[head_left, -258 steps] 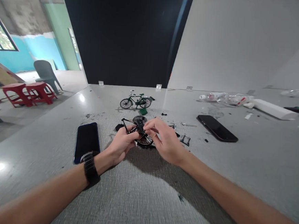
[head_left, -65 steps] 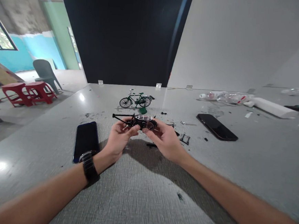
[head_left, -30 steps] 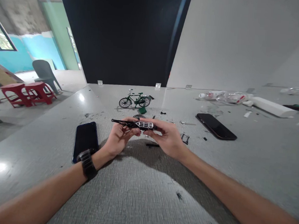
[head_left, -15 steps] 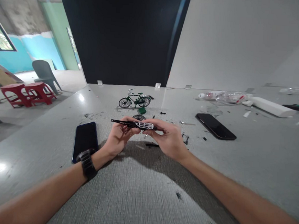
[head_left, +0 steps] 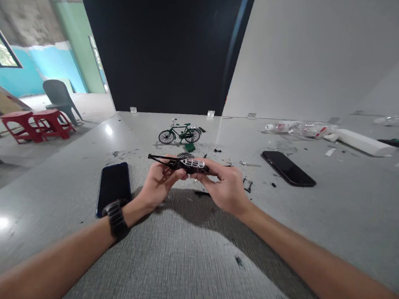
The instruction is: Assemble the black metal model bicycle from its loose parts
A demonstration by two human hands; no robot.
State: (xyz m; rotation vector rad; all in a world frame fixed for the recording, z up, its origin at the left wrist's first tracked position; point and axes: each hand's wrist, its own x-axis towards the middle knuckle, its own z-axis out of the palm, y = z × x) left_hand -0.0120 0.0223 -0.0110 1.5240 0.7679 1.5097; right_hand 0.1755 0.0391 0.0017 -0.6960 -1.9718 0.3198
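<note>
Both hands hold a partly built black model bicycle (head_left: 175,164) above the table, its silver rear rack (head_left: 193,163) facing up. My left hand (head_left: 158,181) pinches the middle of the frame, and the thin bare front end sticks out past it to the left. At the other end, my right hand (head_left: 227,184) grips the rack end between thumb and fingers. Just behind the hands lies a loose spoked wheel (head_left: 185,156), partly hidden. A finished green model bicycle (head_left: 180,134) stands farther back, with a small green piece (head_left: 189,147) in front of it.
Small black parts (head_left: 247,185) and a black strip (head_left: 202,193) lie around the hands. One phone (head_left: 114,186) is at the left, another phone (head_left: 288,168) at the right. Clear plastic packaging (head_left: 304,129) and a white block (head_left: 363,142) lie at the back right.
The held model bicycle has tilted slightly, its left end rising a little and more of its black underside showing. Both hands keep their grip in nearly the same place.
</note>
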